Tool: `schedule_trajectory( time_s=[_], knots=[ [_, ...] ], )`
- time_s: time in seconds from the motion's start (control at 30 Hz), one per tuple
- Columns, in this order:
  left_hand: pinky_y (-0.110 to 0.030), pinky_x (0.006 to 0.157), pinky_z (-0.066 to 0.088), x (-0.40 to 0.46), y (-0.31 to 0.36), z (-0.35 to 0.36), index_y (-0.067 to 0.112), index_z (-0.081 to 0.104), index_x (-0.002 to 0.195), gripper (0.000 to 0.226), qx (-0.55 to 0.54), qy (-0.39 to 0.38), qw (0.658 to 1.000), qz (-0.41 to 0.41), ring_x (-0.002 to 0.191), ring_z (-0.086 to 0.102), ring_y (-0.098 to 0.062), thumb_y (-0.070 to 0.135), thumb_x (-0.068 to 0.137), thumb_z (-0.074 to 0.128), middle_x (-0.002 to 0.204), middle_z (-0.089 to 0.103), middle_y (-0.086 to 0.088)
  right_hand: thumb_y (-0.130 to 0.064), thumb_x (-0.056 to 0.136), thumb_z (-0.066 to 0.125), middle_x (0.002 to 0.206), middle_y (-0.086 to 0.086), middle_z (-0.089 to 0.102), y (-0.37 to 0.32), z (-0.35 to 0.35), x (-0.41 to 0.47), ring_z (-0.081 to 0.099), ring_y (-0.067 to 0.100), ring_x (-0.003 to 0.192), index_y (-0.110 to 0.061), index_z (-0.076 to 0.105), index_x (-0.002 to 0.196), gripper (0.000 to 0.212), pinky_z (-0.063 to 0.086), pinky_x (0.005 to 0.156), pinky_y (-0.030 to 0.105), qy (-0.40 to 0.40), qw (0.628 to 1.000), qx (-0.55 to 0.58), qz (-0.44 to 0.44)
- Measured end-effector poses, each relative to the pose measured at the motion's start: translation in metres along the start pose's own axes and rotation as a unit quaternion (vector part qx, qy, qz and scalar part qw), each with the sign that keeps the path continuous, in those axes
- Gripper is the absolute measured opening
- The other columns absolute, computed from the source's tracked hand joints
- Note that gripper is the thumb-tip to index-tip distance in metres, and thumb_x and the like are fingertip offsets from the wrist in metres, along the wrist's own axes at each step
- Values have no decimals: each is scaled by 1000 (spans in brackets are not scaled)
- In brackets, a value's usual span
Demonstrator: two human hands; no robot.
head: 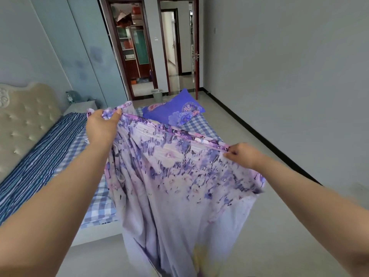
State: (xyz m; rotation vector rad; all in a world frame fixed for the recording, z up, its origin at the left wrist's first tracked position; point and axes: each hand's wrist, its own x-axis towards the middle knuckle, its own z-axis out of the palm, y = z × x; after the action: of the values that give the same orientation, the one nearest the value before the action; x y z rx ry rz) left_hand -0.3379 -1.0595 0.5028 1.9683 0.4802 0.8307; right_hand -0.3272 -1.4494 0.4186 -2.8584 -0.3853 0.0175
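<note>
Left hand point(100, 124) and right hand point(242, 154), apart, pinch purple floral cotton sheet point(169, 176) hem; keep edge taut, corners level.

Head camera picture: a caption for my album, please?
Left hand and right hand hold up a purple floral sheet by its top edge beside a bed.

We are looking at a person's two arms, both running bare from the picture's lower corners up to the wrists. The left forearm point(60, 196) and the right forearm point(309, 196) are showing us smooth, uncovered surfaces. The left hand point(100, 124) is showing a short, rounded thumbnail point(119, 111), and the right hand point(242, 154) is showing its bare back and knuckles.
</note>
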Motion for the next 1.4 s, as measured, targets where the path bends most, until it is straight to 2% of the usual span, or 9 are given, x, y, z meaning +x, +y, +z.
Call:
schedule_trajectory(
  time_s=[0.1, 0.23, 0.33, 0.4, 0.47, 0.87, 1.03, 1.13, 1.4],
  knots=[
    [-40, 95, 44, -7, -6, 0, -2, 55, 126, 64, 0, 0, 1000, -18, 115, 55, -37, 48, 86, 63, 126, 59, -21, -34, 98, 44, 72, 5, 52, -1, -4, 1, 50, 25, 71, -20, 43, 62, 38, 38, 62, 29, 11, 999, -32, 3],
    [-36, 97, 39, -16, -7, -5, 5, 40, 142, 67, 22, -2, 999, -48, 125, 48, -32, 44, 91, 59, 142, 47, -15, -32, 100, 36, 89, 8, 56, -14, -9, 1, 58, 30, 82, -11, 57, 92, 30, 42, 62, 31, 75, 992, -99, 23],
    [-39, 96, 40, -18, -14, -9, 6, 40, 142, 67, 48, -7, 998, -51, 124, 47, -35, 46, 91, 57, 140, 48, -17, -12, 97, 42, 91, 11, 55, -22, -24, 6, 59, 32, 83, -5, 56, 102, 15, 40, 61, 32, 90, 985, -146, 33],
    [-40, 94, 41, -20, -21, -10, 6, 41, 142, 67, 45, -13, 997, -63, 121, 49, -36, 47, 91, 57, 137, 51, -17, -8, 97, 44, 79, 5, 49, -24, -39, 11, 57, 31, 81, -8, 53, 90, 10, 38, 62, 32, 84, 985, -151, 25],
    [-40, 94, 41, -24, -25, -9, 7, 40, 142, 67, 41, -14, 996, -74, 120, 50, -35, 47, 91, 57, 136, 51, -17, -18, 100, 44, 69, 1, 43, -24, -53, 15, 52, 29, 78, -11, 44, 73, 28, 38, 65, 31, 45, 991, -125, 30],
    [-46, 98, 40, -16, -32, -22, 9, 40, 142, 66, 72, -5, 994, -80, 121, 49, -39, 49, 91, 56, 135, 52, -19, -26, 97, 48, 81, 9, 53, -37, -80, 19, 48, 26, 77, -9, 50, 74, 28, 33, 65, 28, 48, 999, 0, 11],
    [-44, 93, 42, -21, -31, -20, 7, 42, 139, 64, 62, 7, 995, -78, 116, 52, -39, 48, 91, 56, 129, 56, -21, -9, 94, 41, 97, 12, 63, -49, -69, 15, 58, 31, 85, -6, 59, 94, 18, 48, 70, 32, 77, 981, -169, 46],
    [-43, 89, 42, -21, -29, -21, 6, 41, 141, 64, 81, -2, 995, -60, 115, 52, -39, 45, 92, 55, 130, 55, -22, -4, 92, 45, 99, 12, 62, -47, -83, 18, 57, 31, 80, -8, 58, 95, 14, 44, 64, 31, 132, 969, -205, 45],
    [-46, 90, 43, -19, -43, -28, 5, 42, 140, 63, 128, -39, 989, -56, 113, 53, -43, 47, 94, 51, 124, 56, -26, -14, 96, 46, 101, 18, 62, -53, -95, 29, 57, 33, 87, -3, 55, 101, 16, 40, 66, 32, 151, 985, -63, 47]
  ],
)
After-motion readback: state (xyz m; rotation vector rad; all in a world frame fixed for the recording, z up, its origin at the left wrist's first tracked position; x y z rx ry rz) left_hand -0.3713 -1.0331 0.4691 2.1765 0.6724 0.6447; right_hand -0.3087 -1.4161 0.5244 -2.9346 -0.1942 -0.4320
